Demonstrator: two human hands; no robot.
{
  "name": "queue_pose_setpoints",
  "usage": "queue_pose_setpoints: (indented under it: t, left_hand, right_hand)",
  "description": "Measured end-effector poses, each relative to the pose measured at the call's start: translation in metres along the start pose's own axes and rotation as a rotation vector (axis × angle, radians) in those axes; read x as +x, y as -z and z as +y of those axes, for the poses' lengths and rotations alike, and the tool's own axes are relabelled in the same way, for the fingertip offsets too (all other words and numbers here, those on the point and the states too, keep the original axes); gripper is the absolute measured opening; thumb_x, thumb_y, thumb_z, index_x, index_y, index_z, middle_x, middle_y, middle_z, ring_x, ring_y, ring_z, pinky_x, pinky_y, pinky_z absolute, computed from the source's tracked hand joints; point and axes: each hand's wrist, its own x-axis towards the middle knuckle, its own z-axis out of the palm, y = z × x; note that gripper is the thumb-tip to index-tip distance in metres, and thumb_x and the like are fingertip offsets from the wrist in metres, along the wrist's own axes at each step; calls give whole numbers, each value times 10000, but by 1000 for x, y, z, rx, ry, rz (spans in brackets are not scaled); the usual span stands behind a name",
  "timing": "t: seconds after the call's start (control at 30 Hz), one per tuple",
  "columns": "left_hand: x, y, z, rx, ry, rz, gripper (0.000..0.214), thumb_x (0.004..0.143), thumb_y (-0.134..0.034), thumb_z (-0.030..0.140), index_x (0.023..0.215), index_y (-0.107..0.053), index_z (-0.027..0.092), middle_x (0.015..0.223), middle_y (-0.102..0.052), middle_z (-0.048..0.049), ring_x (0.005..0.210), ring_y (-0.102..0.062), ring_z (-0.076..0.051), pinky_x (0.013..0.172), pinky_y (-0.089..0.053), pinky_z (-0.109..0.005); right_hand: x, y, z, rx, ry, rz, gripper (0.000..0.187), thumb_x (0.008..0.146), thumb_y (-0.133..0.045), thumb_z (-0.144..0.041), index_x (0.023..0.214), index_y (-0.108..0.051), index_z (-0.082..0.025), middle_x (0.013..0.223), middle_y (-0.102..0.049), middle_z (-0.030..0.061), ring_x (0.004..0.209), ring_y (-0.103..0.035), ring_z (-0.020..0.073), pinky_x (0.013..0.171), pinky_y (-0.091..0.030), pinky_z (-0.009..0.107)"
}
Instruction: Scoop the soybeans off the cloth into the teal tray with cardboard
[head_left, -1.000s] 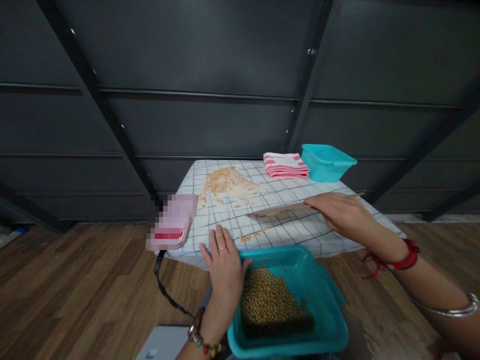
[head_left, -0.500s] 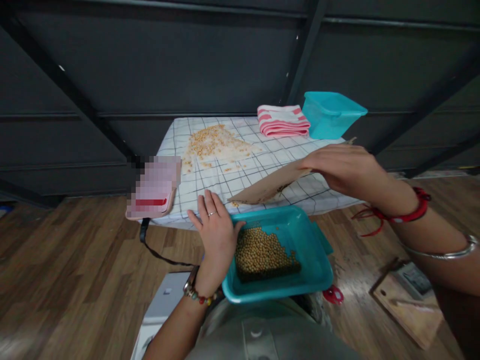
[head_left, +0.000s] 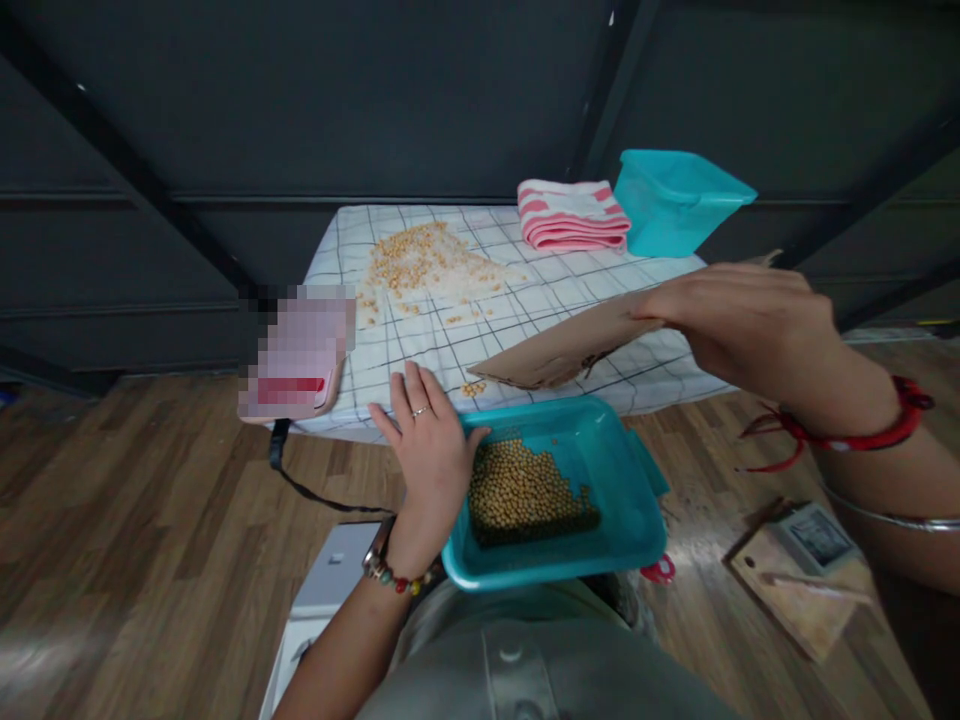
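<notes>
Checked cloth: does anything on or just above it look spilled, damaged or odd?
Yes. A few stray beans lie on the checked cloth, beyond the teal tray rather than inside it. Farther back, more beans and whitish grains lie spread loose. The cardboard in the right hand has a ragged lower edge, possibly torn.

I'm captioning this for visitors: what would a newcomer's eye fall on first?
Probably the teal tray of beans at the near edge of the table, the left hand at its left rim. Over the table, the right hand holds tilted cardboard. Farther back, a grain pile lies left of the towel and tub.
</notes>
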Motion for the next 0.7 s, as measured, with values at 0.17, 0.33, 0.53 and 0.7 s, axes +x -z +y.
queue_pose_setpoints:
  t: [0.17,0.33,0.53,0.7]
  left_hand:
    - [0,-3,-1,35,3,-1,752,723,-506,335,1331,-224,-6,1412,-273,-269,1311,-196,-388,1028,-110,-643]
    - [0,-4,-1,21,-5,21,763,726,-507,353,1346,-205,27,1410,-286,-258,1304,-212,-394,1009,-114,-669]
    - [1,-3,0,35,16,-12,744,718,-519,333,1323,-250,-6,1413,-279,-259,1304,-212,-393,1021,-116,-654]
    - [2,-1,0,36,34,-31,748,709,-537,325,1325,-253,9,1420,-274,-248,1312,-201,-381,1027,-125,-642]
  right_hand:
    - [-2,1,-1,27,0,4,304,792,-384,-27,962,-555,-213,871,-670,21,812,-629,137,716,-519,287]
    - [0,4,-3,50,-24,-22,362,788,-376,-31,1029,-547,-239,912,-663,20,865,-623,153,760,-514,312]
    - [-2,10,-3,70,28,-44,377,767,-391,-12,1022,-537,-247,901,-660,20,858,-624,157,747,-518,309]
    - [3,2,-2,46,47,-18,349,773,-395,-16,1008,-544,-228,891,-664,32,834,-625,155,737,-517,306]
